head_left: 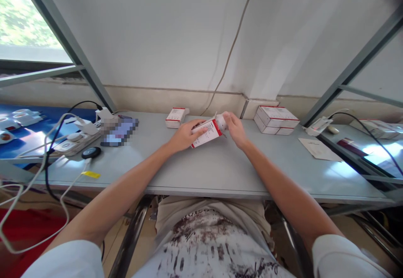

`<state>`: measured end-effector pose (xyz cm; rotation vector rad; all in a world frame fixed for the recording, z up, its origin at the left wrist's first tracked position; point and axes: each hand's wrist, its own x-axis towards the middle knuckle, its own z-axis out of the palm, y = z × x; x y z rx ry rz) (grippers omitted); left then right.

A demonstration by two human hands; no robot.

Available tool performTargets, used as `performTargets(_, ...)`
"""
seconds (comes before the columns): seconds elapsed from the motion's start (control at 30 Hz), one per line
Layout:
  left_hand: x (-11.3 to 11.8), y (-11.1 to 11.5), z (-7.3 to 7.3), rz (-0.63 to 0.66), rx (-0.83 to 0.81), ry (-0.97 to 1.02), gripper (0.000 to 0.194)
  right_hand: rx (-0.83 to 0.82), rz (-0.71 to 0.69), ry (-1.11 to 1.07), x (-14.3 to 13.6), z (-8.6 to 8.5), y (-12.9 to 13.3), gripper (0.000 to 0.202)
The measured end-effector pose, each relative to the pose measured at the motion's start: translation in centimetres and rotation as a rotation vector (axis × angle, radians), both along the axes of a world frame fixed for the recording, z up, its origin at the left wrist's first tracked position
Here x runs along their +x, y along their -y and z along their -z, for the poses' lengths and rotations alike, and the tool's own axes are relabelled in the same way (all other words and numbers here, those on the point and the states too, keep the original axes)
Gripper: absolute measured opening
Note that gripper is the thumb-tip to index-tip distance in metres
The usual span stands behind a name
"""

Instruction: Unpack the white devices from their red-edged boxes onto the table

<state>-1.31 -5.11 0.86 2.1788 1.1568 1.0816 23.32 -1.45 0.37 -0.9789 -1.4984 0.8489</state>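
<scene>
While the left hand [185, 137] gripped a red-and-white carton [206, 136] — thumb across the printed face, fingers behind the far edge — the right hand [235, 129] worked at its end, fingers closed on a white rounded item [221, 122]. Item sat right at the carton's end, between the two hands; couldn't tell how much of it was inside. Flaps stood out at that end. Carton was tilted, its right end higher, held over the middle of the grey table [208, 175], toward the back half. Couldn't tell whether its lower corner touched the surface.

Nearby: a small box [175, 118] in the same colours stood behind the left hand, near the wall. Stacked boxes [275, 120], also white with red edges, stood to the right of the right hand, well apart from it. Flat white paper [319, 149] lay further right, with a white plug-like unit [318, 126] by the frame post.

Left side: a phone [121, 132], blurred out, lay beside a white power strip [74, 143] with cables running off. Black round puck [91, 152] sat in front of the strip, yellow tag [91, 174] near the table's front edge.
</scene>
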Motion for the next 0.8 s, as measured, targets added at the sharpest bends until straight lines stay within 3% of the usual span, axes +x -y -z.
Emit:
performTargets(0.2,0.0,-0.3,0.2,-0.001,-0.011,0.015,0.056,0.002,-0.053,0.012,0.0,-0.1,0.3,0.055)
performTargets(0.4,-0.1,-0.2,0.1,-0.005,-0.001,0.006,0.055,0.004,0.039,-0.052,0.1,0.0,-0.1,0.057)
performTargets(0.6,-0.3,-0.5,0.4,-0.05,0.173,-0.083,0.048,-0.042,0.211,-0.162,0.7,0.0,-0.7,0.051)
performTargets(0.8,-0.4,-0.4,0.5,-0.08,0.319,-0.109,0.034,-0.107,0.19,-0.254,0.3,0.2,-0.6,0.043)
